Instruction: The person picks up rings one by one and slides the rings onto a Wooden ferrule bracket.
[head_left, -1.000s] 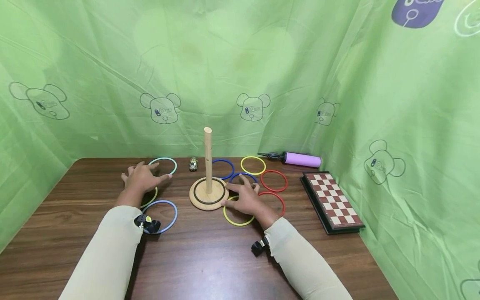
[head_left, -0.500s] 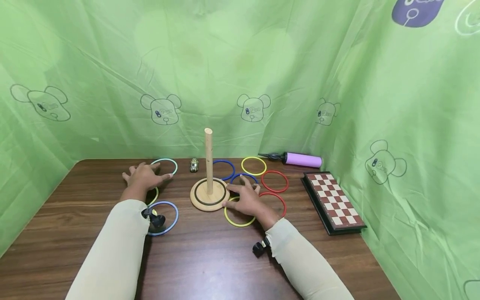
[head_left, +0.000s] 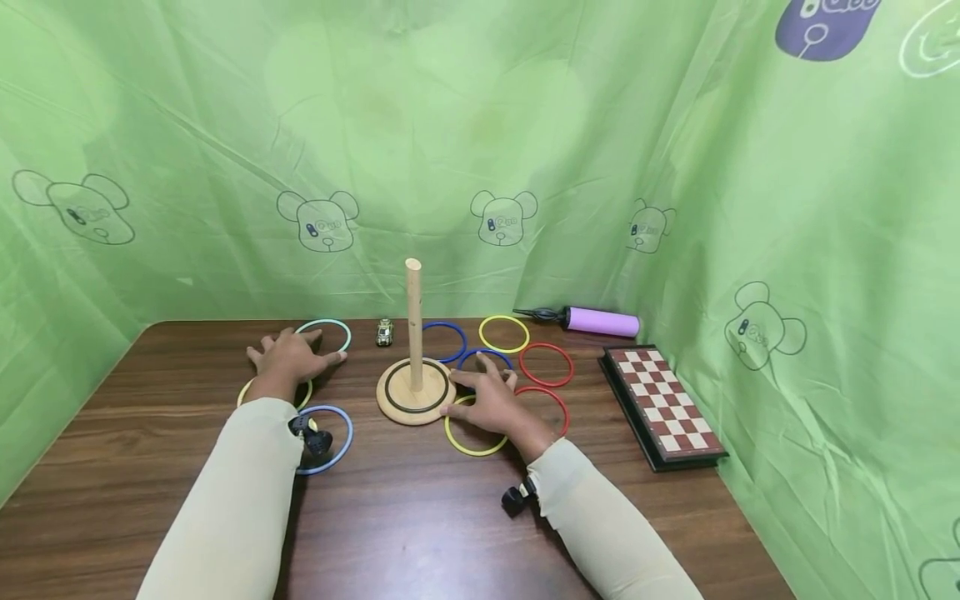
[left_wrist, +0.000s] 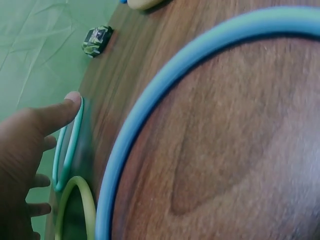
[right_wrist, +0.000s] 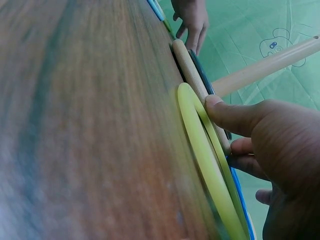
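Observation:
My left hand [head_left: 288, 358] lies spread over the back left of the table, thumb at the edge of a turquoise ring [head_left: 349, 336]. A yellow ring [head_left: 242, 392] is partly hidden beneath that wrist, and a light blue ring [left_wrist: 131, 125] lies nearer. In the middle stands a wooden post [head_left: 416, 325] on a round base [head_left: 401, 387], with a black ring around its foot. My right hand [head_left: 491, 404] touches the base's right rim with thumb and index finger, its other fingers loosely extended. Below it lies another yellow ring [right_wrist: 197, 135], partly covered.
Behind the right hand lie blue rings [head_left: 463, 337], a yellow ring [head_left: 528, 335] and red rings [head_left: 572, 367]. A toy car [head_left: 385, 332] sits at the back, a purple hand pump [head_left: 602, 322] at back right. A chessboard [head_left: 663, 404] lies at the right edge, before a green curtain [head_left: 420, 125].
The left forearm has shifted slightly to the right, uncovering the left side of the yellow ring. The right hand stays at the base's rim, and the rings have not moved.

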